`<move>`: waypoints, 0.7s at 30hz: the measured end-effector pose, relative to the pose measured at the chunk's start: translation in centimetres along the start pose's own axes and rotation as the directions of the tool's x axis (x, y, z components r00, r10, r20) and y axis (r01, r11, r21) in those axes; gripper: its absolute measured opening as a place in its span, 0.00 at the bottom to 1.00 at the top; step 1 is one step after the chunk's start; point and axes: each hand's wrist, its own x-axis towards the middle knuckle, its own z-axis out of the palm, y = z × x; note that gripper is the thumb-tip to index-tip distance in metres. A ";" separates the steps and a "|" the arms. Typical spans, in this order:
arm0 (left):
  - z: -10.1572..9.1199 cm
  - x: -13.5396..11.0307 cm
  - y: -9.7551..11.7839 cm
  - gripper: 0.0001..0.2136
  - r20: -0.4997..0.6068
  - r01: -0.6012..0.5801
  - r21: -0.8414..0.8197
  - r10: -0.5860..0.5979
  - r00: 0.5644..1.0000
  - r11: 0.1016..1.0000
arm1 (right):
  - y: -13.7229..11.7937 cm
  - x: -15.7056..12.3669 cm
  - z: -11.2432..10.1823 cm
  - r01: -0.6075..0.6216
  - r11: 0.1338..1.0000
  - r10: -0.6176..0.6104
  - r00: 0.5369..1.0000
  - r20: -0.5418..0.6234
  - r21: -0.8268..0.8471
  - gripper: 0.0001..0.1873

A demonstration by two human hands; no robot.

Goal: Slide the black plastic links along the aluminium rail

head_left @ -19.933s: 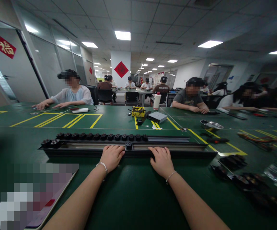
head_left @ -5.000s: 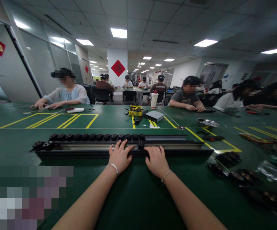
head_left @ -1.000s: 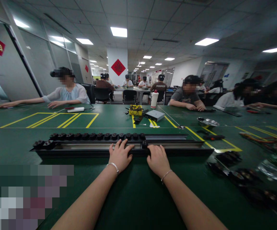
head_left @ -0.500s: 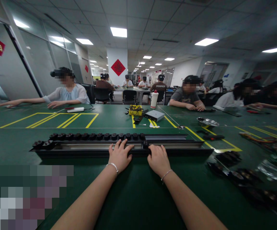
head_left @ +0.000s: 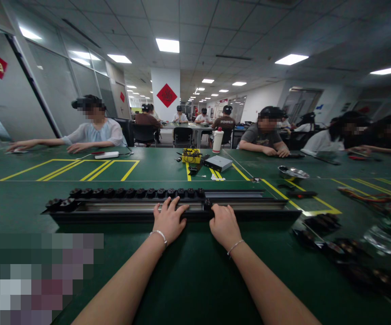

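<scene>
A long black rail (head_left: 114,208) lies crosswise on the green table (head_left: 188,280) in front of me. Several small black parts (head_left: 131,192) sit in a row along the left half of its far side. My left hand (head_left: 169,222) rests flat on the rail's middle with its fingers spread. My right hand (head_left: 223,224) lies just to the right, fingers bent together over the rail's front edge. Its fingertips are at a single small black part (head_left: 208,204) in the rail's channel. Both wrists wear thin bracelets.
Loose black parts (head_left: 331,248) and a clear plastic bag (head_left: 385,239) lie at the right. Farther back are a metal bowl (head_left: 293,173), a grey box (head_left: 218,163), a yellow box (head_left: 191,156) and a white bottle (head_left: 217,141). Other people sit across the table. A blurred object (head_left: 39,271) lies lower left.
The single black part and my right hand have crept a little to the right along the rail. My left hand has stayed flat in place.
</scene>
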 end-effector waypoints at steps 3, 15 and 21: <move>0.0 0.0 0.0 0.20 -0.007 -0.005 -0.002 0.005 1.000 1.000 | 0.0 0.0 0.1 -0.001 1.000 0.001 1.000 -0.005 0.004 0.13; -0.5 0.0 0.2 0.21 0.054 0.020 -0.006 -0.020 0.998 1.000 | 0.0 0.1 0.1 0.001 1.000 -0.001 1.000 0.004 0.020 0.12; -0.6 0.0 0.2 0.21 0.053 0.018 -0.005 -0.018 0.998 1.000 | 0.0 0.1 -0.1 -0.009 0.999 0.008 1.000 0.006 0.030 0.12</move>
